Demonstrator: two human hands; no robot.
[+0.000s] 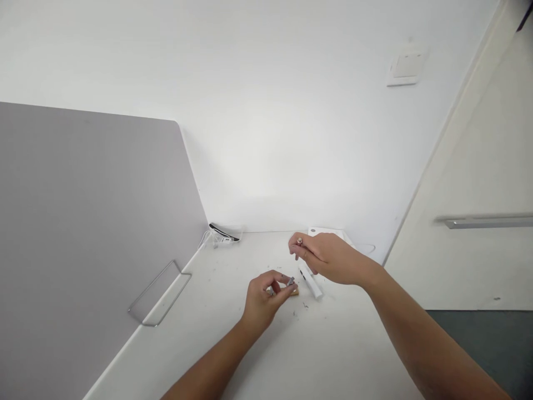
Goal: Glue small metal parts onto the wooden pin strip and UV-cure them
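Note:
My left hand (264, 297) is closed in a pinch over the white table (250, 250). Between its thumb and fingers is a small grey piece (290, 281), too small to name. Just below those fingertips, part of a tan block (295, 292) shows. My right hand (316, 253) is raised slightly behind and to the right, curled round a thin tool (299, 241). Only the tool's round end sticks out of the fist, so its kind is hidden. A slim white device (311, 282) with dark marks lies between the hands. Small grey scraps (306, 305) are scattered nearby.
A grey panel (91, 222) stands along the left edge, with a metal wire bracket (160, 294) on it. Cables and a black-and-white item (225, 232) lie in the back left corner. Behind my right hand is a flat white box (326, 230). A handled door (478, 266) is at right.

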